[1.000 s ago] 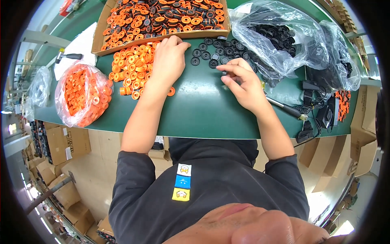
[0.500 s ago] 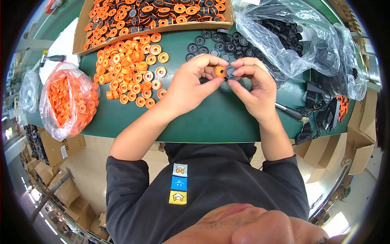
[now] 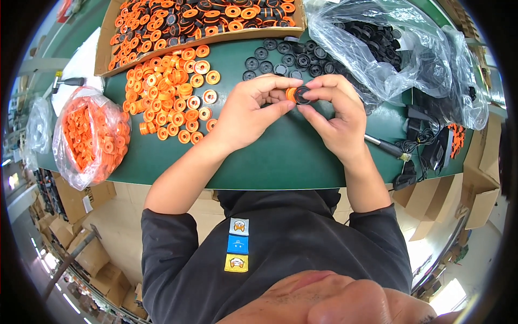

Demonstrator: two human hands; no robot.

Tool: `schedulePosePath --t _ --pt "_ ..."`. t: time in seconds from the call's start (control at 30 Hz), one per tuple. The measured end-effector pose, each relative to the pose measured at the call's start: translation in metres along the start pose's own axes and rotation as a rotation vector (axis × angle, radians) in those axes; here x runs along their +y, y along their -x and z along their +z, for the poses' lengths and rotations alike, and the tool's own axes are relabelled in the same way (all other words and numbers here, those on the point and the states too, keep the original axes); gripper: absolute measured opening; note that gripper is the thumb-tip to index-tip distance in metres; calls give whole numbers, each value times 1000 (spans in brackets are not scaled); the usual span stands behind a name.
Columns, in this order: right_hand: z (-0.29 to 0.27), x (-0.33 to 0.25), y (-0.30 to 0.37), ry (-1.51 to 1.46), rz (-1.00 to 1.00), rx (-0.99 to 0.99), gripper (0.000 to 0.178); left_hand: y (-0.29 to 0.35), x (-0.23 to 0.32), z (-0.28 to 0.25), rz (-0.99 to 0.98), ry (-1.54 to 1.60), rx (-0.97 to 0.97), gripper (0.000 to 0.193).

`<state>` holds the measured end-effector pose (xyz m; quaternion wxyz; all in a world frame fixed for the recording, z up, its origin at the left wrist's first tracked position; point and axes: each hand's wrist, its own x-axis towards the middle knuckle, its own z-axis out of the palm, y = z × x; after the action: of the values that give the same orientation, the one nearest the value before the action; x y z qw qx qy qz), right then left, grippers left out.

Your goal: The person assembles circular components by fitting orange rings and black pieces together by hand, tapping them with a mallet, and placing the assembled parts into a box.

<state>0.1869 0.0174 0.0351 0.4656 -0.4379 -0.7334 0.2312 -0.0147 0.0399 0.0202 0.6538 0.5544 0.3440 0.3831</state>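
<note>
Over the green table my two hands meet, each pinching one small round part. My left hand (image 3: 254, 110) is closed on an orange wheel (image 3: 290, 94), held by its edge between thumb and fingers. My right hand (image 3: 337, 110) grips a black round cap (image 3: 302, 95) the same way. Cap and wheel sit face to face, touching; whether they are locked together cannot be seen. Left of my hands lies a heap of loose orange wheels (image 3: 171, 89). Beyond my hands several black caps (image 3: 280, 69) are spread on the table.
A cardboard box (image 3: 210, 38) of orange-and-black wheels stands at the back. Clear bags hold orange parts (image 3: 91, 135) at left and black parts (image 3: 372, 40) at right. On the right lie a black-handled tool (image 3: 386, 146) and black cables (image 3: 426, 140); a small hammer (image 3: 70, 81) is far left.
The orange wheel and black cap have tilted and now face each other more squarely, pressed closer together. Both hands have stayed in nearly the same place.
</note>
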Motion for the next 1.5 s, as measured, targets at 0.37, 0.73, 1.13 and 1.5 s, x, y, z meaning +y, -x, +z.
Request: schedulePosePath --t 0.37,0.73,1.13,1.5 --pt "2 1 2 38 -52 -32 36 2 -1 2 88 -66 -1 40" --pt "0 0 2 37 -3 -85 36 1 -3 0 14 -97 -44 42" --pt "0 -3 5 35 10 -68 36 2 -4 7 -45 41 17 39" --pt "0 -4 4 37 -2 -54 32 6 0 8 -58 171 -3 40"
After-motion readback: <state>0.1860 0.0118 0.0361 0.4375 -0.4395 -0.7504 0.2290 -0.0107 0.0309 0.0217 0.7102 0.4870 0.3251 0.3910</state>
